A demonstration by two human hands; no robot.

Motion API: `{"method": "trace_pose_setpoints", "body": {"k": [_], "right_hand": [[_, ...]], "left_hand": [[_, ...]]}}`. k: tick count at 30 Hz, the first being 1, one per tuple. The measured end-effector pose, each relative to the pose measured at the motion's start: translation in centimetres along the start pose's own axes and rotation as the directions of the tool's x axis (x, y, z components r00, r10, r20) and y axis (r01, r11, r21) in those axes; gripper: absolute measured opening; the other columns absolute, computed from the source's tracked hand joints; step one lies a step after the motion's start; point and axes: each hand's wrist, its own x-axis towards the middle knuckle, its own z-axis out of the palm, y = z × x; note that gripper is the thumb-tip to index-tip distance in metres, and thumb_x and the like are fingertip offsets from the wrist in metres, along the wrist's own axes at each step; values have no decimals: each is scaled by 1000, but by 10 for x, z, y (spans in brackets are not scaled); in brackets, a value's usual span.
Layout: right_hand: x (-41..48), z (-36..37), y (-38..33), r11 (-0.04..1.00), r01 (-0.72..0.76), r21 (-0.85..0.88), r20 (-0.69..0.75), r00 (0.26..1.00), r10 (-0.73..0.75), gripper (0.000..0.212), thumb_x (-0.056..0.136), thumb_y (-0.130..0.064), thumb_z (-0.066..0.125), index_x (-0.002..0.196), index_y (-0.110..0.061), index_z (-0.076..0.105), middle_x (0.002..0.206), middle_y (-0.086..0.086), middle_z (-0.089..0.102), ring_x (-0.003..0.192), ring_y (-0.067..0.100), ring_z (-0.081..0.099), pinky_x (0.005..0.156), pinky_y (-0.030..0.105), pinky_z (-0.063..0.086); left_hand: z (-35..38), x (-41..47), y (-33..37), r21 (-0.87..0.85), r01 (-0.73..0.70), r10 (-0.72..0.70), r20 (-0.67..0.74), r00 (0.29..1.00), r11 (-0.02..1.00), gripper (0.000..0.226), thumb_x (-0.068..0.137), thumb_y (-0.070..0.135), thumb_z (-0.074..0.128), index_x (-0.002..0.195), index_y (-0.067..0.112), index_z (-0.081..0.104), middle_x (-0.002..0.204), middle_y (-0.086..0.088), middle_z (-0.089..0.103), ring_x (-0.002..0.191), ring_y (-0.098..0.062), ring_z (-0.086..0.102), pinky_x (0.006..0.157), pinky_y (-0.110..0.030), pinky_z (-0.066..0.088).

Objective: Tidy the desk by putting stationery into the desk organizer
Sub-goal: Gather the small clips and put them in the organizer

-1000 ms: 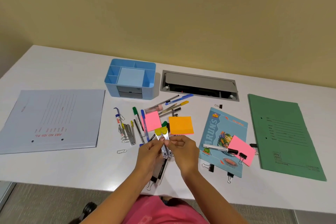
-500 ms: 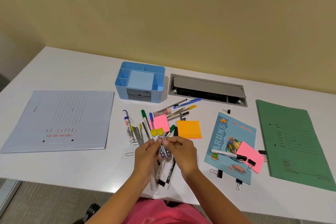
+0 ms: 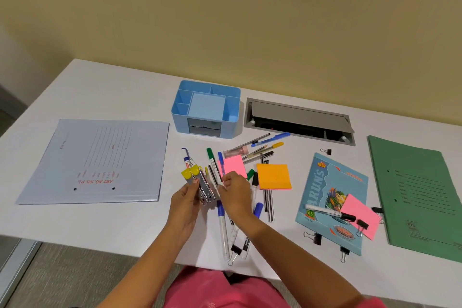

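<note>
A light blue desk organizer [image 3: 180, 121] with several compartments and two small drawers stands at the back middle of the white desk [image 3: 100, 220]. My left hand [image 3: 186, 201] grips two metal staplers with yellow caps [image 3: 200, 184], held just above the desk. Beside them on the right, my right hand [image 3: 236, 189] has curled fingers over loose pens; whether it pinches one is unclear. More pens and markers [image 3: 262, 147] lie scattered around a pink sticky pad [image 3: 233, 164] and an orange sticky pad [image 3: 273, 176].
A grey-blue folder [image 3: 100, 160] lies on the left, a blue notebook [image 3: 332, 197] with a marker and a pink pad on the right, a green folder [image 3: 415, 195] far right. A grey cable hatch [image 3: 297, 117] sits behind. Binder clips [image 3: 313, 237] lie near the front edge.
My right hand has come off the yellow-capped staplers and shifted right toward the pens. My left hand keeps hold of the staplers. The camera view has swung left.
</note>
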Motion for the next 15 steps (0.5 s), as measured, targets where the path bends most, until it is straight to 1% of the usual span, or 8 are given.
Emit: {"method": "trace_pose_setpoints", "body": {"k": [3, 5, 6, 8, 10, 12, 15], "right_hand": [[4, 15, -1, 981, 94, -168, 49, 995, -87, 38, 89, -23, 63, 123, -12, 50, 118, 6, 56, 111, 20, 53, 91, 29, 49], [5, 24, -1, 962, 142, -235, 73, 989, -128, 42, 89, -26, 63, 125, -10, 49, 121, 8, 55, 113, 22, 52, 92, 30, 49], [5, 27, -1, 951, 161, -265, 81, 986, -144, 41, 90, -28, 62, 125, -10, 50, 120, 8, 56, 112, 22, 53, 91, 30, 50], [6, 31, -1, 929, 198, -313, 86, 980, -180, 40, 91, -33, 59, 123, -9, 52, 119, 9, 57, 109, 21, 55, 89, 30, 51], [6, 34, 0, 886, 267, -380, 89, 964, -252, 39, 93, -35, 54, 123, -9, 52, 119, 10, 57, 107, 21, 56, 89, 29, 51], [6, 38, 1, 847, 320, -425, 93, 946, -311, 38, 96, -35, 49, 124, -9, 51, 120, 11, 57, 108, 21, 55, 91, 29, 49], [5, 44, 1, 834, 314, -453, 105, 948, -300, 50, 94, -47, 45, 123, -6, 50, 119, 12, 56, 111, 23, 51, 95, 33, 47]], "left_hand": [[-7, 5, 2, -6, 13, -13, 1, 1000, 1000, 23, 96, 18, 49, 108, 5, 65, 94, -10, 72, 85, -20, 66, 77, -28, 55], [-10, 7, 3, -22, 28, -29, -18, 999, 999, 25, 98, 17, 46, 108, 4, 64, 95, -12, 71, 85, -22, 66, 79, -32, 54], [-12, 8, 4, -25, 38, -39, -30, 999, 999, 25, 98, 17, 45, 107, 4, 64, 93, -12, 71, 84, -23, 66, 81, -35, 53], [-16, 10, 5, -17, 52, -52, -47, 998, 999, 25, 99, 16, 42, 99, 6, 65, 82, -9, 74, 75, -22, 69, 76, -40, 53], [-20, 12, 6, -24, 63, -65, -73, 995, 998, 25, 100, 15, 41, 94, 7, 64, 73, -5, 75, 68, -20, 70, 69, -38, 53], [-24, 14, 7, -47, 78, -83, -108, 991, 996, 24, 100, 13, 41, 93, 6, 63, 69, -4, 74, 66, -20, 69, 63, -35, 55], [-29, 14, 10, -61, 95, -103, -130, 986, 994, 25, 100, 14, 41, 92, 6, 63, 71, -6, 74, 66, -20, 70, 57, -31, 56]]}}
